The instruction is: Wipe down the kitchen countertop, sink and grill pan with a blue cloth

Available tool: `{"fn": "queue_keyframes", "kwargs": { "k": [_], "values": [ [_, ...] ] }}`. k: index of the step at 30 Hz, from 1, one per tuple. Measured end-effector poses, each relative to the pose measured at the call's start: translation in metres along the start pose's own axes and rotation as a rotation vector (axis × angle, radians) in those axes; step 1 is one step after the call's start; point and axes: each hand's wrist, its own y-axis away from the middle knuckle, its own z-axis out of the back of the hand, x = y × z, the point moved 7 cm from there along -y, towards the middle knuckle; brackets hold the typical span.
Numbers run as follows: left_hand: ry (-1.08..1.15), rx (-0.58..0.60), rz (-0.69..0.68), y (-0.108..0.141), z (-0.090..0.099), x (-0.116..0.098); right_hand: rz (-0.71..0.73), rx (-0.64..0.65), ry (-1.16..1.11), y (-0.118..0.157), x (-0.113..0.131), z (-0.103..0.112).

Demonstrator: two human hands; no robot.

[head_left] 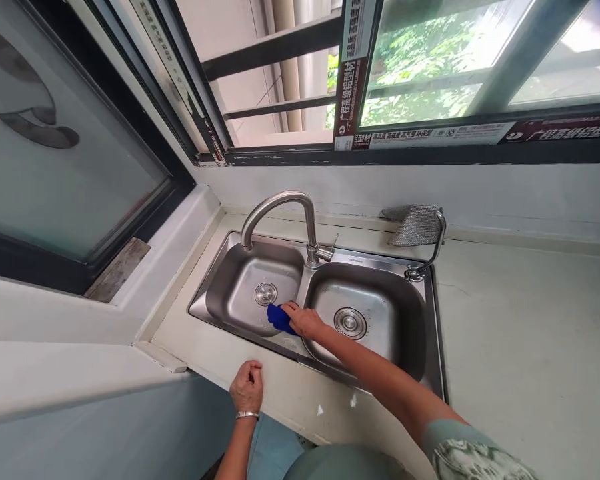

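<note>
The blue cloth (279, 319) lay at the left basin's (243, 285) near right corner, pinched in the right hand's (307, 323) grip; it looked light, soft and limp, probably best held bunched; the left hand (247, 387) was curled closed.

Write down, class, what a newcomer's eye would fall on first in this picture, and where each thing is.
Probably the vivid blue cloth, in the right hand over the near right corner of the left basin. Next might come the tall curved faucet behind the metal double sink, then the loosely curled left hand at the counter's front edge.
</note>
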Motion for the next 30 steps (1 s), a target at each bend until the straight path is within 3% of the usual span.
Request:
{"fn": "queue_keyframes", "kwargs": {
  "k": [5,8,11,17,21,26,30],
  "values": [
    [0.022,-0.013,-0.025,-0.001,-0.001,0.001,-0.155,-0.103,0.041,-0.035,-0.040,0.039],
    [0.016,-0.012,-0.029,-0.001,-0.001,0.000,-0.198,-0.150,0.038,-0.043,-0.051,0.046],
    [0.000,-0.012,-0.028,0.000,-0.001,-0.001,-0.170,-0.163,0.023,-0.034,-0.044,0.032],
    [-0.025,-0.019,-0.017,0.002,0.000,-0.002,0.031,-0.107,-0.053,0.015,-0.001,-0.022],
    [-0.034,-0.047,-0.029,0.002,0.003,-0.006,0.201,-0.082,-0.126,0.045,0.014,-0.035],
    [-0.026,-0.077,-0.062,0.002,0.007,-0.012,0.354,-0.054,-0.238,0.082,-0.004,-0.040],
    [-0.010,-0.075,-0.071,0.003,0.006,-0.011,0.372,-0.006,-0.396,0.097,-0.027,-0.043]
  ]
}}
